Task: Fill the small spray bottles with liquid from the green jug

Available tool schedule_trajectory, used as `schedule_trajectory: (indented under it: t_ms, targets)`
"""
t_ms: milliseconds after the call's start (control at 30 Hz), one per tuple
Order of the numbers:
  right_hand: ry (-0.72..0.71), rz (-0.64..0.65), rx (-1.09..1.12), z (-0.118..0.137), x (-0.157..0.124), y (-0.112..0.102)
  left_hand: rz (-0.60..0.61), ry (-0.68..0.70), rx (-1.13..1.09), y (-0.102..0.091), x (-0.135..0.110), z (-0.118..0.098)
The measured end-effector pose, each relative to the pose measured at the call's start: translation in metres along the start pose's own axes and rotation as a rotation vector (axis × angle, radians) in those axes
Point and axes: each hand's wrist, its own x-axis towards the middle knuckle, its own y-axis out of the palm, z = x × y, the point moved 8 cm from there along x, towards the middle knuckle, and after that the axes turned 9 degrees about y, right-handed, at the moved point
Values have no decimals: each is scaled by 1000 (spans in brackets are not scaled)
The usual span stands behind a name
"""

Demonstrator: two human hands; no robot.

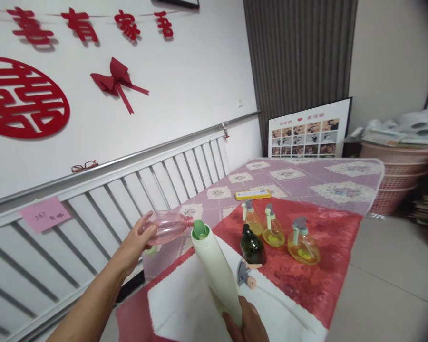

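Observation:
My left hand (137,240) grips the base of a clear pinkish plastic bottle (167,227), held on its side with its neck pointing right. The neck meets a small green funnel (199,229) sitting in the mouth of a tall pale green bottle (217,270). My right hand (248,323) is wrapped round the bottom of that tall bottle and tilts it up to the left. Just beyond stand a dark green bottle (252,247) without a sprayer and three yellow spray bottles (303,244). A loose grey spray head (244,275) lies on a white cloth (185,299).
A red cloth (324,266) covers the near part of a bed with a purple patterned sheet (306,183). A yellow flat case (253,194) lies on the sheet. A white slatted headboard (128,190) runs along the left. Pink baskets (395,180) and a framed photo collage (308,133) stand behind.

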Motion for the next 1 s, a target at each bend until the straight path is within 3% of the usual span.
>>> schedule_trajectory:
  t_ms: [400,600,1000]
  targets:
    - [21,-158,89,-4,-3,-3,6,19,86,-3,3,-5]
    - [20,-14,54,-3,0,1,4,25,87,-5,4,-5]
    - [28,15,29,-1,0,-1,20,12,107,-4,4,-10]
